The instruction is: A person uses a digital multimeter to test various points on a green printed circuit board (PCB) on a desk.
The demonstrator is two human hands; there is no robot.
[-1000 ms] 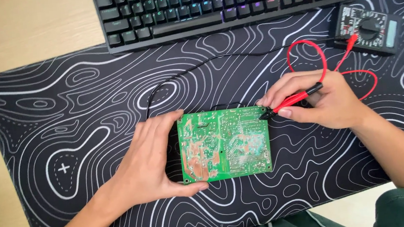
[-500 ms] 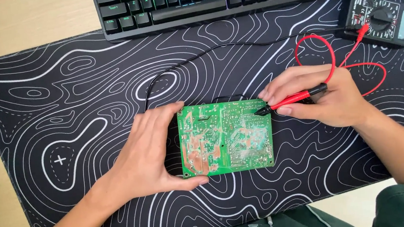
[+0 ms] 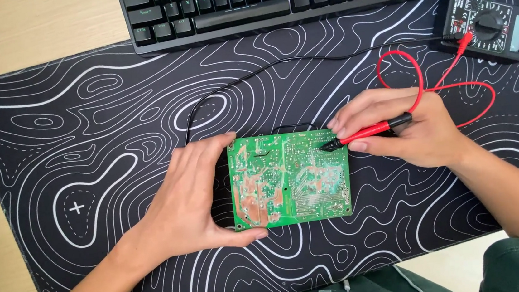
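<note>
We clamp the green circuit board by its left edge in our left hand, thumb below, fingers above; it seems light, stiff and fragile. Our right hand pinches the red probe, tip at the board's top right

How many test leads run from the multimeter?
2: a red lead loops to the probe in the right hand; a black lead runs behind the circuit board, its end hidden.

A pale wooden counter carries a black desk mat with white contour lines. On the mat, a green rectangular circuit board lies between the left hand and right hand. A black keyboard sits beyond both hands, and a black multimeter lies beyond the right hand.
</note>
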